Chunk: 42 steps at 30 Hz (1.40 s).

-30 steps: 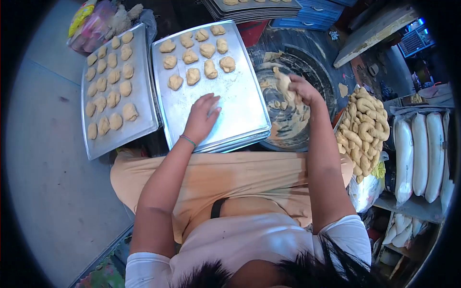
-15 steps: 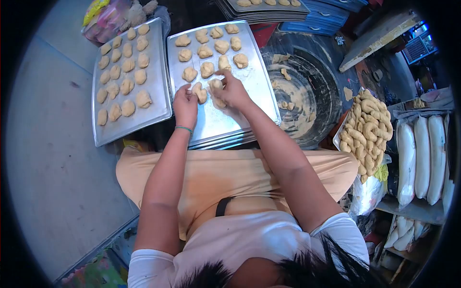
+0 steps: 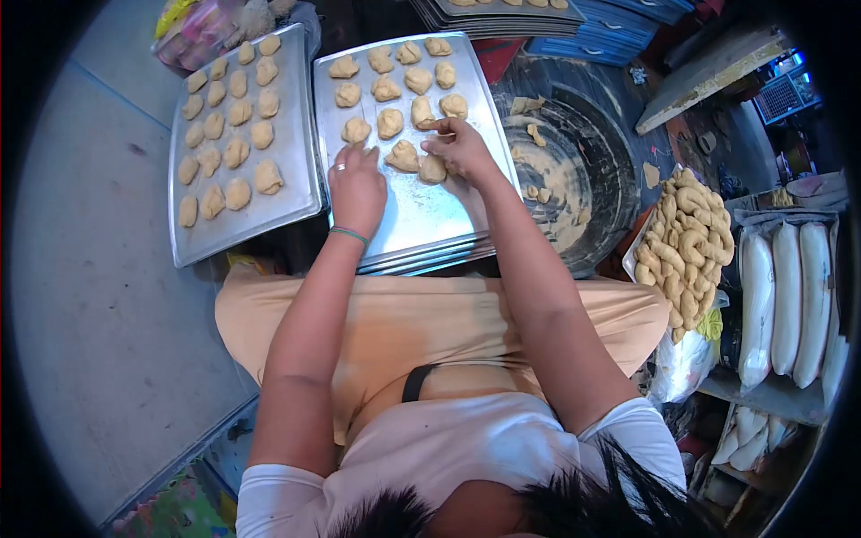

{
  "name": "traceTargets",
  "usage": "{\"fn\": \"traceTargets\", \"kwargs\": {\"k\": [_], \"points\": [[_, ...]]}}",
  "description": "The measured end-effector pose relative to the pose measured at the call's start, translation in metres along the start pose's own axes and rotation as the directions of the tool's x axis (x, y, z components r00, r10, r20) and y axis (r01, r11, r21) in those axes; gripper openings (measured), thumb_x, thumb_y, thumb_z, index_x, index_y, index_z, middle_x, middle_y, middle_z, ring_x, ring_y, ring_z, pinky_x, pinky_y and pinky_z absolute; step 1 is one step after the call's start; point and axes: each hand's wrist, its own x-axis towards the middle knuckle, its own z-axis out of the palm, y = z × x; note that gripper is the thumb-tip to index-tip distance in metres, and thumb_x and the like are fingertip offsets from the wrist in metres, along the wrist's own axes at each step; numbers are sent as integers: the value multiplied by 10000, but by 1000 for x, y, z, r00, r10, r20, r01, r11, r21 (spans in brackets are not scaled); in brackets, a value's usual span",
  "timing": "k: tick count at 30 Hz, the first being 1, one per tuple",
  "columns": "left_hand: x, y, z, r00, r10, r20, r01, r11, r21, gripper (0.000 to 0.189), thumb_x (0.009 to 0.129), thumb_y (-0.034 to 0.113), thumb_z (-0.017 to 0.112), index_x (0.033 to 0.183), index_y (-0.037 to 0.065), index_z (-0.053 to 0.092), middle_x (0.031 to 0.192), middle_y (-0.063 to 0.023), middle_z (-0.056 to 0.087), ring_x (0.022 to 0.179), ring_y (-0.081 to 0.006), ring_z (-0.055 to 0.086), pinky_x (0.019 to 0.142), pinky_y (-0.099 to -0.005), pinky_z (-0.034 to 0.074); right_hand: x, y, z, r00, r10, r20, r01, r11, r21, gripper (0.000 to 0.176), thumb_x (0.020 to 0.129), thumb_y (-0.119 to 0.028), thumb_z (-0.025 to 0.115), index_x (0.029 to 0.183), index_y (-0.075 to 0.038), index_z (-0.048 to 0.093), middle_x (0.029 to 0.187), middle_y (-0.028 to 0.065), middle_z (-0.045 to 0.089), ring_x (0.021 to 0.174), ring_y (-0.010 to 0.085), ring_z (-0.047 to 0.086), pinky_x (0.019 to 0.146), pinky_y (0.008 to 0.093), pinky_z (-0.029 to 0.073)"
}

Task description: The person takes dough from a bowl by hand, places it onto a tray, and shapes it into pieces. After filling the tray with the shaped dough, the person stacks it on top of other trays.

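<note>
My left hand [image 3: 359, 188] lies over the left side of the right-hand baking tray [image 3: 395, 235], fingers stretched out and a ring showing. Whatever is under its fingertips is hidden. Just right of it a lumpy dough piece [image 3: 403, 156] rests on the metal. My right hand [image 3: 464, 152] is curled above the tray's right side, with another dough piece [image 3: 432, 169] at its thumb and fingers. Rows of dough pieces [image 3: 389, 123] fill the far part of this tray, which tops a stack of trays.
A second tray [image 3: 300, 202] with rows of dough stands at the left. At the right are a floury black basin [image 3: 614, 170], a heap of twisted dough [image 3: 686, 242] and a shelf with long white packages [image 3: 789, 291]. More stacked trays [image 3: 493, 18] stand at the back.
My left hand has let go of its dough piece and flattened onto the tray. My right hand has shifted right, leaving one dough piece on the tray.
</note>
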Motion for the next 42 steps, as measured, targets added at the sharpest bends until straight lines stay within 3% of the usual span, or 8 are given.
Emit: {"fn": "traceTargets", "kwargs": {"k": [3,6,17,24,32,34,38,42], "points": [[1,14,4,972,233,-25,-234,968,-94,413,779,53,566,1191,56,587,1290,-172,528,1167,-334,506,990,-457,374,-19,-17,-21,979,-123,160,183,878,-443,608,667,-179,815,1204,-35,570,1068,154,547,999,256,555,901,336,452],[4,10,21,967,176,186,-140,971,-193,374,783,61,564,1156,47,579,1317,-162,520,1184,-325,507,998,-452,374,-31,-12,-25,939,-262,223,327,881,-341,661,654,-166,811,1247,-63,539,1092,165,526,1016,292,547,931,359,437],[10,34,31,961,273,39,-267,956,-122,263,817,151,612,1070,83,633,1204,-112,584,1202,-283,495,1025,-449,327,-26,8,-20,880,-267,-392,210,960,-185,309,719,-85,739,988,-4,610,978,170,582,880,331,595,793,371,496],[19,50,37,982,178,69,-175,983,-47,242,789,173,648,1020,102,646,1065,-75,603,1126,-251,518,1009,-441,320,-65,7,-19,811,-585,-20,444,637,-630,104,787,-64,630,882,-34,660,1069,137,624,1089,324,568,1016,393,415],[14,57,49,968,237,86,-238,971,8,421,815,141,593,1236,151,580,1298,-112,503,1276,-280,409,1071,-503,219,-28,25,-88,871,-487,-61,455,848,-273,165,786,-85,635,941,-36,660,1005,149,641,964,283,622,884,369,478],[10,59,52,968,241,67,-241,970,-2,443,826,156,595,1268,172,562,1359,-117,462,1318,-289,368,1087,-528,200,-14,43,-134,923,-180,-339,169,984,-64,211,780,-104,640,976,-29,660,991,119,650,896,227,631,798,339,495],[9,55,52,948,279,152,-287,957,38,419,893,223,539,1305,151,530,1436,-125,388,1367,-310,295,1104,-521,135,10,182,-224,673,303,-674,-196,953,232,272,816,-156,672,1054,-27,645,963,95,665,848,152,604,762,290,482],[8,53,56,944,281,173,-293,955,44,408,905,210,535,1309,154,529,1450,-133,369,1389,-332,256,1119,-519,94,-23,370,-259,665,485,-568,-666,729,-157,478,740,-298,672,1160,-78,613,1130,173,628,1089,351,575,929,417,451]]}}
